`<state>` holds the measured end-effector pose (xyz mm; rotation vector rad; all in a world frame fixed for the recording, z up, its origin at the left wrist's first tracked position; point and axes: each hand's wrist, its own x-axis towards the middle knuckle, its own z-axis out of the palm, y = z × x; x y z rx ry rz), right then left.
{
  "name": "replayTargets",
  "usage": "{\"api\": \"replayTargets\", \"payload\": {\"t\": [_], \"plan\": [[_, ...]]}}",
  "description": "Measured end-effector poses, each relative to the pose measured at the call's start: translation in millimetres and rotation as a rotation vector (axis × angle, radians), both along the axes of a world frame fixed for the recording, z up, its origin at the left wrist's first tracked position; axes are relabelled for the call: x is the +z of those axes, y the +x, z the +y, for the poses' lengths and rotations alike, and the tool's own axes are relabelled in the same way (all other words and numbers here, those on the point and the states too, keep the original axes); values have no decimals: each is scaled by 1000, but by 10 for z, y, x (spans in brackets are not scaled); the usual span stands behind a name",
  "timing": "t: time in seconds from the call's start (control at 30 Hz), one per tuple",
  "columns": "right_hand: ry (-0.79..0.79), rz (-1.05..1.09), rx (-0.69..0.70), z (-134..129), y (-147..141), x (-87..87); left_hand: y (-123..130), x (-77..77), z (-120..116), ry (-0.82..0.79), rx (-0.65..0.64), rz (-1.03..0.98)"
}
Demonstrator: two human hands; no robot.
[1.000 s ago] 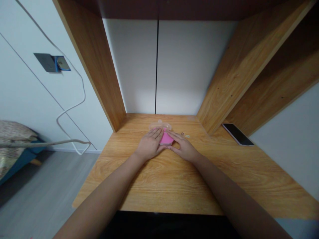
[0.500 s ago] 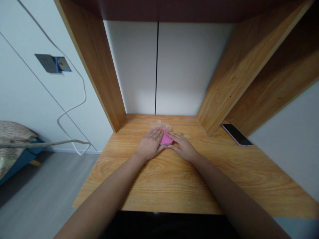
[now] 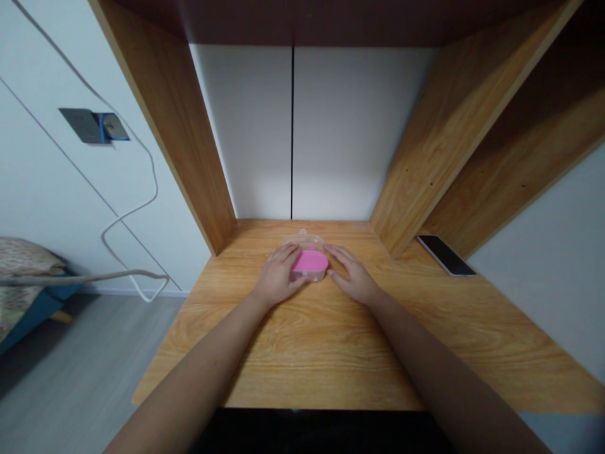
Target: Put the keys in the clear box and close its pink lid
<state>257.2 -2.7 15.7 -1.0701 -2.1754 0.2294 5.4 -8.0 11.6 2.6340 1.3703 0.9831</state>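
A small clear plastic box [image 3: 317, 276] with rounded ends stands on the wooden desk, its clear lid [image 3: 309, 240] tipped open at the back. Inside the box lies a flat pink piece [image 3: 311, 261]. My left hand [image 3: 278, 272] rests against the box's left side, fingers apart, fingertips over the left end of the pink piece. Just off the right end is my right hand [image 3: 351, 275], its thumb and fingers spread with nothing between them.
A dark-screened phone [image 3: 445, 255] lies at the right of the desk [image 3: 321, 353]. Wooden side panels [image 3: 165, 126] rise on both sides below a dark shelf. A white cable [image 3: 154, 170] hangs at the left.
My hands have moved apart, uncovering more of the pink piece and the box. My right hand has come off the box to the right. The view has shifted slightly.
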Motion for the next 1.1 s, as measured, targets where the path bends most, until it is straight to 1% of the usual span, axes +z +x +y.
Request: {"api": "replayTargets", "payload": {"t": [0.07, 0.17, 0.23, 0.3, 0.37, 0.47, 0.77, 1.1], "plan": [[13, -11, -184, 48, 59, -13, 2, 4, -2, -4, 3, 10], [-25, -128, -500, 127, 139, -76, 8, 4, 3, -11, 18, 17], [-82, -229, -628, 161, 179, -125, 9, -3, 10, -14, 31, 11], [-143, -301, -681, 176, 206, -167, 9, -11, 16, -15, 37, 2], [-186, -330, -695, 181, 219, -197, 8, -17, 19, -13, 37, -14], [-206, -321, -686, 184, 218, -225, 7, -18, 20, -4, 44, -48], [-164, -285, -634, 182, 163, -260, 4, -23, 19, -23, 39, -29], [-135, -197, -562, 216, 201, -280, 10, 9, 6, -56, 27, -39]]}}
